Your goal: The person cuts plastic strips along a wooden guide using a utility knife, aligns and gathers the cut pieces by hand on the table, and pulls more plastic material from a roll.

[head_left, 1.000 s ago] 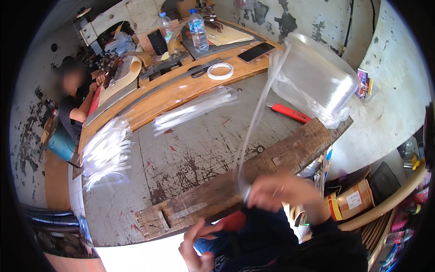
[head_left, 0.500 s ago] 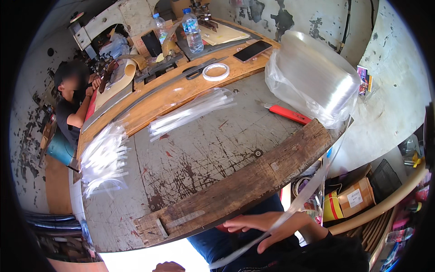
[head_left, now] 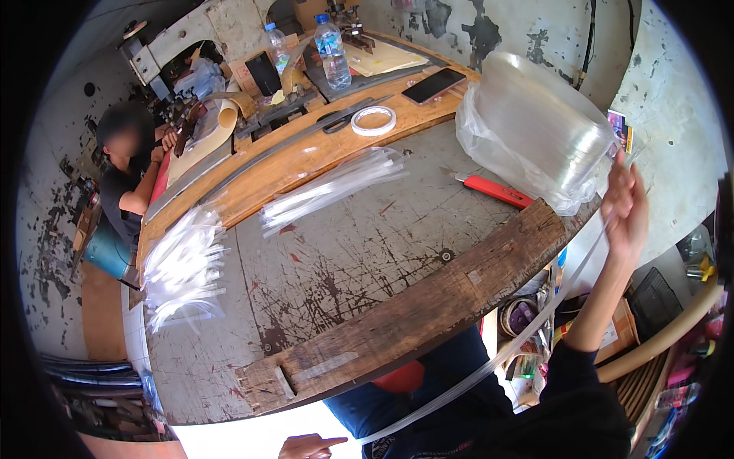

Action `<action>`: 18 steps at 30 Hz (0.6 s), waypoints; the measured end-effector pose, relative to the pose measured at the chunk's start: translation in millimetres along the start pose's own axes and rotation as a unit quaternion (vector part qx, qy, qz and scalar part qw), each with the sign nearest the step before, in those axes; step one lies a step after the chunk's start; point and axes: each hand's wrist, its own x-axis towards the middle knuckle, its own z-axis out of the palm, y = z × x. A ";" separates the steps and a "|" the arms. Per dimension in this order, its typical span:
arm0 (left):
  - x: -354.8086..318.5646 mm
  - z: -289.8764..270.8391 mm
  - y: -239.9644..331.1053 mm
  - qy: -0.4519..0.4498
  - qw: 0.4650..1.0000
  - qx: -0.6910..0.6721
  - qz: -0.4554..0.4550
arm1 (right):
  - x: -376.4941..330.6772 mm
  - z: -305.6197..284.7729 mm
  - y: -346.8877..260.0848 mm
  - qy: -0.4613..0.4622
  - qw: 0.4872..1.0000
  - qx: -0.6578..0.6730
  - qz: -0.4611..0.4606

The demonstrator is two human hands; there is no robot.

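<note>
A long clear plastic strip (head_left: 501, 356) runs diagonally from beside the large roll down across my lap. My right hand (head_left: 625, 210) is raised by the roll, its fingers closed around the strip's upper part. At the bottom edge, my left hand (head_left: 310, 447) is partly cut off. Its index finger stretches toward the strip's lower part, and no grip on it shows. The clear plastic roll (head_left: 547, 126) stands at the table's right end, partly wrapped in a bag. A worn wooden plank (head_left: 413, 310) lies along the table's near edge.
A red cutter (head_left: 497, 190) lies beside the roll. Bundled clear strips (head_left: 332, 191) and a loose pile (head_left: 183, 264) rest on the scratched table (head_left: 344, 268). Beyond are a white tape roll (head_left: 374, 131), scissors (head_left: 336, 118), a phone (head_left: 433, 86), bottles and a seated person (head_left: 126, 172).
My right hand has risen up and right from above my lap to the roll and closed on the strip. My left hand has come further into view, index finger extended.
</note>
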 end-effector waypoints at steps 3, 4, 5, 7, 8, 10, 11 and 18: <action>12.9 16.8 -6.6 -0.025 0.999 -0.004 -0.044 | 43.1 11.2 -31.1 -0.077 0.997 -0.006 0.023; 14.5 20.8 -9.2 -0.026 0.998 -0.004 -0.054 | 57.0 20.7 -32.4 -0.078 0.997 -0.005 0.024; 15.2 23.4 -10.0 -0.021 0.998 -0.005 -0.059 | 70.8 33.8 -29.2 -0.092 0.995 0.004 0.034; 7.2 20.0 -9.8 0.010 0.998 -0.007 -0.057 | 97.7 45.7 -19.3 -0.106 0.993 0.013 0.044; 6.8 15.8 -8.0 0.016 0.999 -0.013 -0.043 | 105.0 52.5 -29.7 -0.106 0.992 0.010 0.069; -0.4 8.0 -6.4 0.060 0.998 -0.013 -0.026 | 114.6 59.4 -20.9 -0.105 0.989 0.019 0.102; -6.7 5.6 -5.7 0.090 0.996 -0.011 -0.021 | 119.7 63.8 -7.0 -0.065 0.994 0.009 0.090; -35.1 -3.4 -5.0 0.236 0.972 -0.005 0.021 | 113.4 53.0 6.6 -0.116 0.987 0.005 0.114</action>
